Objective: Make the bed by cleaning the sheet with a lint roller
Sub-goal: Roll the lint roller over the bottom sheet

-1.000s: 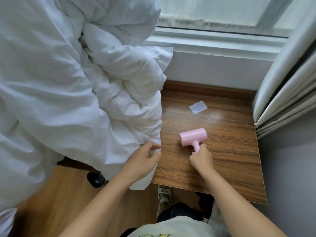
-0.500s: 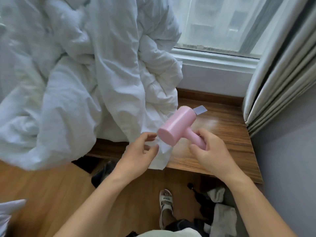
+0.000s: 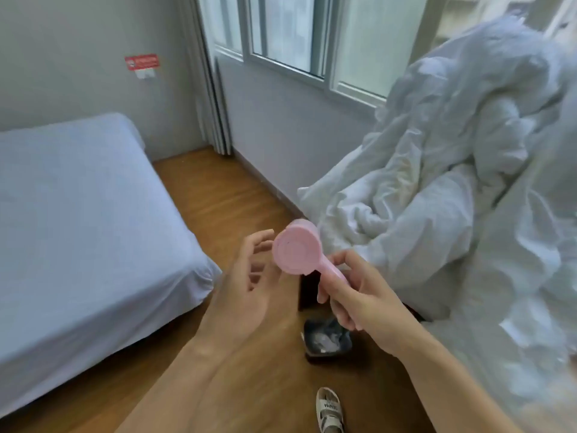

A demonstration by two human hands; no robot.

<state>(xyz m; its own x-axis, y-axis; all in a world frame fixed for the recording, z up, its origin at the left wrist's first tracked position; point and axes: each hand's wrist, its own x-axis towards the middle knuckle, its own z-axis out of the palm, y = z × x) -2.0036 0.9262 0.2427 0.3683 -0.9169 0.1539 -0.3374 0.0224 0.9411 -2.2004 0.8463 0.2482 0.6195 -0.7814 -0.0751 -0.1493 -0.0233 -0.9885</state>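
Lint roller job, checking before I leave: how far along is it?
Done: the duvet is heaped off the bed. In hand: the right hand grips the pink lint roller; the left hand is open beside it. Left: rolling the bare sheet, remaking the bed.

Pink lint roller held aloft, round end facing camera; fitted sheet smooth on bed, left.

Grey walls meet a wooden floor, with daylit windows at twelve o'clock and a red sign at ten.
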